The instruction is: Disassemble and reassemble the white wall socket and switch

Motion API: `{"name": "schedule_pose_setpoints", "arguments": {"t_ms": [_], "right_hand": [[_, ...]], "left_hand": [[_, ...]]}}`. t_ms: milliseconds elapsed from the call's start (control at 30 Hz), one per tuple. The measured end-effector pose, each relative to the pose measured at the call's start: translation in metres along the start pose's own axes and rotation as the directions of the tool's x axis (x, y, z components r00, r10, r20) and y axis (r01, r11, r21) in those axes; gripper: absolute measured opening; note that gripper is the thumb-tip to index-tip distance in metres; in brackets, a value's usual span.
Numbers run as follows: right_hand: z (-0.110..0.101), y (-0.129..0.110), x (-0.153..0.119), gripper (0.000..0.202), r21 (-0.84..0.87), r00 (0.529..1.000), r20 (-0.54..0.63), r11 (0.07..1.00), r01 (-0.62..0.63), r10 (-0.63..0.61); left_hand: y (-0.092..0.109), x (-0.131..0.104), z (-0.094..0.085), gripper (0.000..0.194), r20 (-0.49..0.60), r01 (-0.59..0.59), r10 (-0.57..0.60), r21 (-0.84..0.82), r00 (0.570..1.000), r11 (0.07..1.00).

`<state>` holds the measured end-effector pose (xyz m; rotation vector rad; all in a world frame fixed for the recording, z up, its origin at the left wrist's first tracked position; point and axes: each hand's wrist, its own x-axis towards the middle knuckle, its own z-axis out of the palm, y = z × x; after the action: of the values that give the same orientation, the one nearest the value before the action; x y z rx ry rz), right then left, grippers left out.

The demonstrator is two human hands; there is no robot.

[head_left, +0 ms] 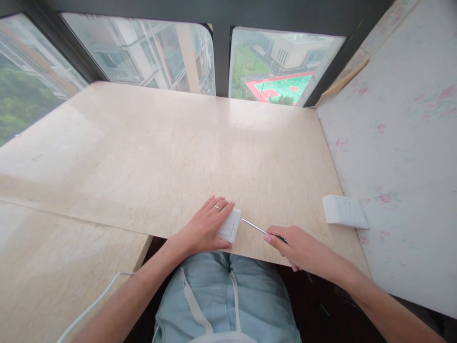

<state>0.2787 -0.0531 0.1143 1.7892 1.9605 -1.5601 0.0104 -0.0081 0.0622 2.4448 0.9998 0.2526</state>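
Observation:
A white square wall switch panel (230, 226) lies near the front edge of the marble-look counter (200, 152). My left hand (210, 224), with a ring on one finger, grips it from the left, fingers over the far side and thumb at the near side. My right hand (291, 243) is closed around the dark handle of a screwdriver (255, 226). Its thin metal shaft points left, and the tip is close to the panel's right edge; whether they touch I cannot tell. The palm hides most of the handle.
A white socket box (344, 211) sits on the counter against the flower-patterned wall (403, 157) at right. Windows in dark frames (222, 57) border the far side. A white cable (89, 307) runs along the lower left. My lap is just below the counter's front edge.

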Motion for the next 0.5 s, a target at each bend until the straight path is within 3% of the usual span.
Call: {"name": "schedule_pose_setpoints", "arguments": {"t_ms": [200, 500], "right_hand": [[-0.006, -0.004, 0.008, 0.037, -0.005, 1.000, -0.002, 1.000, -0.012, 0.012], [-0.014, -0.009, 0.006, 0.036, -0.019, 0.999, 0.032, 0.999, -0.030, 0.030]], "left_hand": [[-0.007, 0.003, 0.008, 0.082, -0.049, 0.018, -0.023, -0.095, 0.999, 0.995], [-0.010, 0.003, 0.012, 0.080, -0.105, -0.030, 0.019, -0.097, 0.994, 0.995]]}}
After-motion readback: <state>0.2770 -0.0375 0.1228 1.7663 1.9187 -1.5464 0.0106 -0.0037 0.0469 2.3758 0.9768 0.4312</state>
